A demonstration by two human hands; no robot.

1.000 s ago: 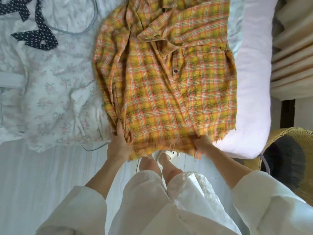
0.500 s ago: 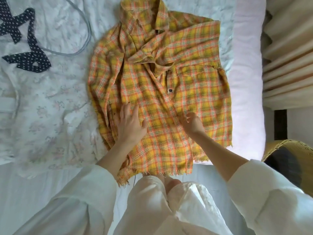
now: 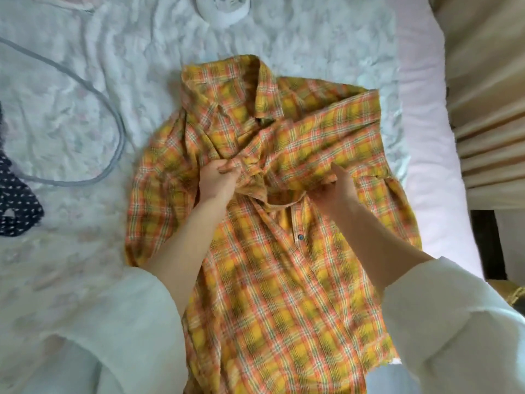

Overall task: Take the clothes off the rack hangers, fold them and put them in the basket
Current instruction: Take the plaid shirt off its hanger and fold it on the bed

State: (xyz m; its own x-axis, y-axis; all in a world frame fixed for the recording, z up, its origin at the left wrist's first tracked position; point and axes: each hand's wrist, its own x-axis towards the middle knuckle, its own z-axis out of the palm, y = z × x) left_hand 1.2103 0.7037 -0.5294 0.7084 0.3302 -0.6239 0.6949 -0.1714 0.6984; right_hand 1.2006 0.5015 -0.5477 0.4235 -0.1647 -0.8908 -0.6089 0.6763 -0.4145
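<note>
A yellow and orange plaid shirt [image 3: 272, 280] lies front up on the bed, collar away from me. One sleeve is folded across its chest. My left hand [image 3: 218, 180] grips the bunched cuff end of that sleeve at the middle of the chest. My right hand [image 3: 335, 189] holds the sleeve's lower edge a little to the right, thumb on top and fingers tucked under the cloth. The basket shows only as a sliver of woven rim [image 3: 515, 292] at the right edge.
A white floral bedspread [image 3: 71, 251] covers the bed, with a pink pillow [image 3: 426, 137] along its right side. A grey cord [image 3: 113, 123] loops at the left, near a dark polka-dot garment [image 3: 17, 206]. A white object [image 3: 221, 7] lies at the top. Beige curtains [image 3: 488, 81] hang at right.
Both hands moved from the shirt's hem up over its front to the chest, where they took hold of the folded sleeve. The view shifted forward over the bed.
</note>
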